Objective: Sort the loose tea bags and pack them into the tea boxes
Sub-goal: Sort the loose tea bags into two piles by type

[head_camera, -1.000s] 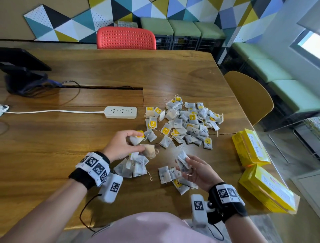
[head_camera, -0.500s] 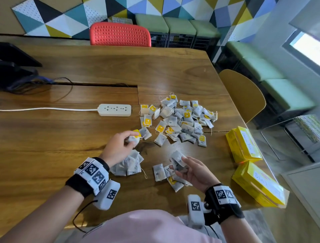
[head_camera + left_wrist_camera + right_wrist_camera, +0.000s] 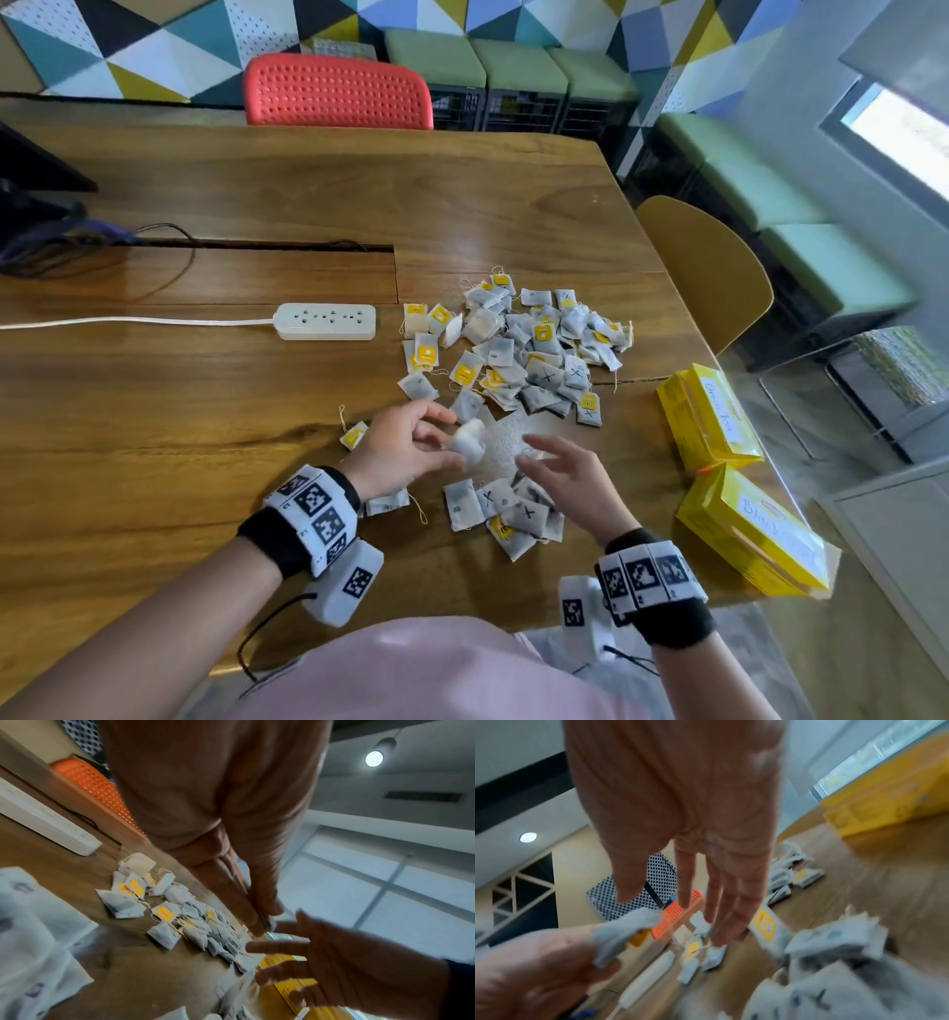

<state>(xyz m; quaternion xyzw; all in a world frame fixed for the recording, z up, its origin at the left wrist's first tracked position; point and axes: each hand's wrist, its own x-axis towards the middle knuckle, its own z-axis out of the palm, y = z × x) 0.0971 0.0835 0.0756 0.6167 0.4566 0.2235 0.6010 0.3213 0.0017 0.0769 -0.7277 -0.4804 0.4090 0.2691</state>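
Note:
In the head view my left hand [image 3: 452,437] pinches a white tea bag [image 3: 468,443] just above the table. My right hand [image 3: 536,455] hovers close to its right, fingers spread and holding nothing. The right wrist view shows the straight right fingers [image 3: 721,902] and the pinched tea bag [image 3: 626,931]. A big mixed pile of tea bags [image 3: 518,349] lies beyond both hands. A small pile marked with X [image 3: 508,511] sits under the right hand. Another small pile [image 3: 386,502] is half hidden by the left wrist. Two yellow tea boxes [image 3: 708,416] [image 3: 755,534] stand at the right edge.
A white power strip [image 3: 326,321] with its cable lies left of the big pile. One yellow-tagged tea bag [image 3: 354,434] lies alone left of my left hand. A yellow chair [image 3: 714,267] stands past the table's right edge, a red chair [image 3: 339,92] at the far side.
My left hand moved right with its tea bag, close to the right hand. My right hand let go of the bag it held and spread its fingers.

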